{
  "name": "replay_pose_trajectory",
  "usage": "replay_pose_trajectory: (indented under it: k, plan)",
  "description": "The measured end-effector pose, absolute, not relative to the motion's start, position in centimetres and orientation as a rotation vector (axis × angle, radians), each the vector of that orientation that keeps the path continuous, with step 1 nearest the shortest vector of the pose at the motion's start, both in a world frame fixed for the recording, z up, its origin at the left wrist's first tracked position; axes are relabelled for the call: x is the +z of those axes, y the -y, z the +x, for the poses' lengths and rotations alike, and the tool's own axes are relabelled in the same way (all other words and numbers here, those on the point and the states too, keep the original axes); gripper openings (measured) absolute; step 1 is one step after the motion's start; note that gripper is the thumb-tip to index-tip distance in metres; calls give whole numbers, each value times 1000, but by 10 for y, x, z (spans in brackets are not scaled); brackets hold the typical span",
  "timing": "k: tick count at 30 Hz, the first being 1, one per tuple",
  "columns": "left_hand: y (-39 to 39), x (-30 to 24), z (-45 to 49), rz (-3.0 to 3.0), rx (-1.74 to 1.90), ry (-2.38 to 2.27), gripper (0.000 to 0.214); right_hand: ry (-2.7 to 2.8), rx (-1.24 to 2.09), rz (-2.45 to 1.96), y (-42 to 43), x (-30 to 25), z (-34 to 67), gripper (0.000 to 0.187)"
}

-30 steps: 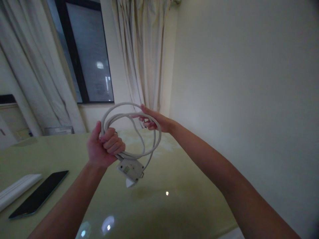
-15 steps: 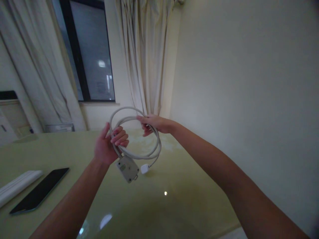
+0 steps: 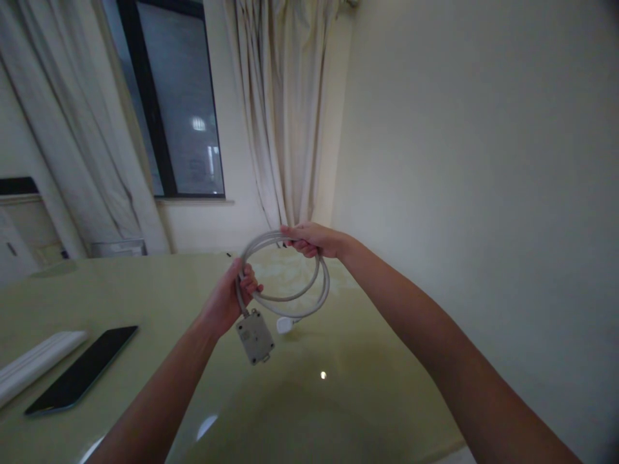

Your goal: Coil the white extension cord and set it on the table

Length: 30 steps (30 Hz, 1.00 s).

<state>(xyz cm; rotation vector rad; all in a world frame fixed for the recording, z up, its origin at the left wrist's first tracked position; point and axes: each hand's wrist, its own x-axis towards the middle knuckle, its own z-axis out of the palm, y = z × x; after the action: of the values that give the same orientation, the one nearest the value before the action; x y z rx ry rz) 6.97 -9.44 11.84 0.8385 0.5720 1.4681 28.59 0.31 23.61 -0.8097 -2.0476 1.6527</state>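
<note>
A whitish cable (image 3: 309,309) hangs in round loops between my two hands, above the table. My left hand (image 3: 235,293) is closed around the left side of the loops. Just below it dangles a flat grey box (image 3: 255,336) with dark screw holes at its corners, joined to the cable. My right hand (image 3: 312,238) grips the upper right of the loops, its fingers closed over the strands. At the cable's other end, a white plug (image 3: 285,325) hangs under the loops, right of the box.
The glossy pale green table (image 3: 367,380) spreads beneath my hands. On its left lie a black flat tablet-like slab (image 3: 82,370) and a long white object (image 3: 39,361). Behind stand cream curtains (image 3: 285,116) and a dark-framed window (image 3: 181,96); a plain wall (image 3: 474,161) rises on the right.
My left hand has moved right and closed round the loops. The right hand has shifted slightly right. The upper strands now lie closer together, and the box has swung a little right and down.
</note>
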Motion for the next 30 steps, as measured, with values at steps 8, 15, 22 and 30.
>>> replay_pose_trajectory:
  k: [8, 15, 22, 30]
  plan:
    - [77, 84, 91, 862, 1717, -753, 31, 2171, 1233, -1057, 9, 260, 253, 51]
    - [131, 47, 124, 696, 1908, -797, 17, 2051, 1024, -1063, 9, 272, 247, 46]
    - [123, 69, 201, 328, 1275, -383, 91, 1903, 845, -966, 10, 268, 232, 44]
    - [93, 113, 161, 16, 1748, -295, 78, 1826, 454, -1139, -3, 224, 251, 49]
